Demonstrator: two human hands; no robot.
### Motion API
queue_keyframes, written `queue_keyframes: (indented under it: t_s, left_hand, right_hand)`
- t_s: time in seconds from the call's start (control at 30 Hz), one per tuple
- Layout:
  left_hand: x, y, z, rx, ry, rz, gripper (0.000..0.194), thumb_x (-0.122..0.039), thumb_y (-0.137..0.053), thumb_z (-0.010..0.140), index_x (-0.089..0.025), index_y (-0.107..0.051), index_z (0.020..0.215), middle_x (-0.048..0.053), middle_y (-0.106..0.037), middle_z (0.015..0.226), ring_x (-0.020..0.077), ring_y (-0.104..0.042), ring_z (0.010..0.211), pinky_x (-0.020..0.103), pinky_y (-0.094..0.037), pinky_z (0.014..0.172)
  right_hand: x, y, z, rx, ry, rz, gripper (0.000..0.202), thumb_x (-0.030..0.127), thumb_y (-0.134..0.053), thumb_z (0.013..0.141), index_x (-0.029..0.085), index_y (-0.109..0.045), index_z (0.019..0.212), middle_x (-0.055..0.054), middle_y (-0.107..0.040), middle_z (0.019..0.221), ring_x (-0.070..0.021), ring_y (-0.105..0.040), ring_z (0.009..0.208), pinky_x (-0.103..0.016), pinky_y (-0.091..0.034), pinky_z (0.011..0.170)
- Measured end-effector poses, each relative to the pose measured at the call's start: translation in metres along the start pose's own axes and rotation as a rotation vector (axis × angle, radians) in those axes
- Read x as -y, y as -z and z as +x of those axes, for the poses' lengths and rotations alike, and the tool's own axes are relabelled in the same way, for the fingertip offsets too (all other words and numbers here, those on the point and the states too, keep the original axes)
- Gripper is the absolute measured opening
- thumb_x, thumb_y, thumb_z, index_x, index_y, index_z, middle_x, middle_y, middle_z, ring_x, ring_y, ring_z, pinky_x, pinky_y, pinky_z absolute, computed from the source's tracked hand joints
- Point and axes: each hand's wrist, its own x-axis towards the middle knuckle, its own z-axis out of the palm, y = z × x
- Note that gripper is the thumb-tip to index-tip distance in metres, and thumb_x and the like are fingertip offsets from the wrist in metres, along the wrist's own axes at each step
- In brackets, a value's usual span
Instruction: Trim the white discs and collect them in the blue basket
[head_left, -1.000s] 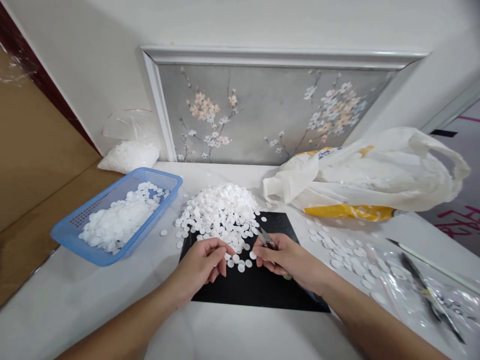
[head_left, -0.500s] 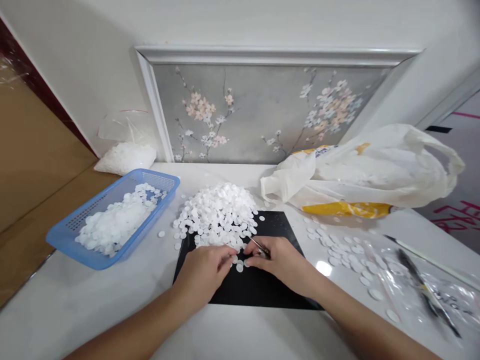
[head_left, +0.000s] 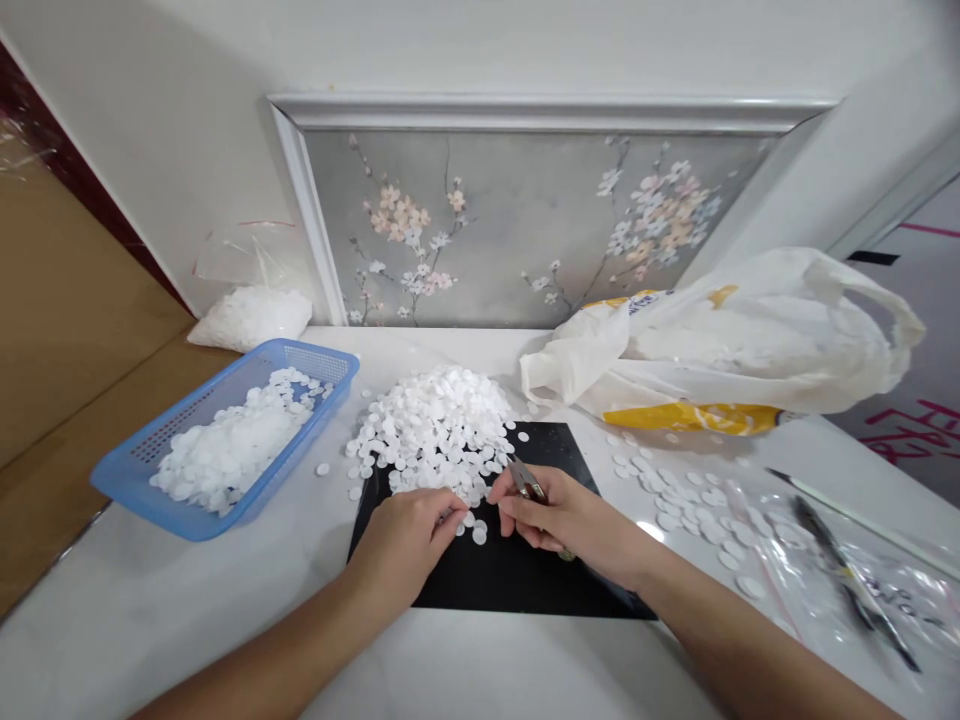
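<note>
A heap of small white round discs (head_left: 442,420) lies on the far part of a black mat (head_left: 495,580) and spills past its edge. At the near side of the heap, my left hand (head_left: 409,535) has thumb and forefinger pinched together; whatever is between them is too small to make out. Close by on the right, my right hand (head_left: 551,510) is closed around a small pointed metal tool (head_left: 523,478) with a brownish handle, its tip toward the heap. A few loose discs (head_left: 479,534) lie on the mat between both hands.
A blue basket (head_left: 176,520) with more discs stands left, before a clear bag (head_left: 251,315) of white pieces. A white plastic bag (head_left: 750,350) lies back right. Scattered discs (head_left: 690,510), clear bags and a black-handled tool (head_left: 825,535) are at the right.
My right hand has turned and drawn slightly right, with the metal tool now pointing more upward in its fingers. My left hand has hardly moved.
</note>
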Motion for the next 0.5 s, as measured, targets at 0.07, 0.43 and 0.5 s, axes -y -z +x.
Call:
queue_keyframes:
  t_s: [0.07,0.43,0.5]
  left_hand:
    - [-0.001,0.002,0.0,-0.001,0.061,-0.069,0.026,-0.035,-0.046,0.086,-0.02,-0.064,0.076,-0.005,-0.05,0.054,0.011,-0.043,0.052,0.023,-0.028,0.052]
    - [0.0,0.007,-0.001,0.091,0.312,-0.708,0.026,-0.041,-0.052,0.079,-0.019,-0.048,0.066,-0.009,-0.034,0.051,0.0062,-0.025,0.044,0.02,-0.018,0.043]
    - [-0.002,0.01,-0.001,0.072,0.389,-0.874,0.024,-0.038,-0.05,0.08,-0.021,-0.042,0.066,-0.01,-0.032,0.047,0.0058,-0.023,0.041,0.02,-0.013,0.041]
  right_hand:
    - [-0.001,-0.001,0.001,0.003,0.009,0.017,0.027,0.043,-0.06,0.079,0.017,-0.051,0.079,0.001,-0.058,0.067,-0.0062,-0.041,0.049,-0.018,-0.024,0.041]
    - [-0.003,-0.014,0.001,-0.175,0.171,-0.478,0.015,0.03,-0.049,0.086,0.02,-0.06,0.083,0.003,-0.055,0.065,-0.0116,-0.047,0.056,-0.024,-0.036,0.054]
    - [-0.004,-0.021,0.003,-0.197,0.233,-0.627,0.012,0.028,-0.053,0.085,0.021,-0.061,0.081,0.002,-0.059,0.069,-0.0136,-0.051,0.061,-0.026,-0.038,0.059]
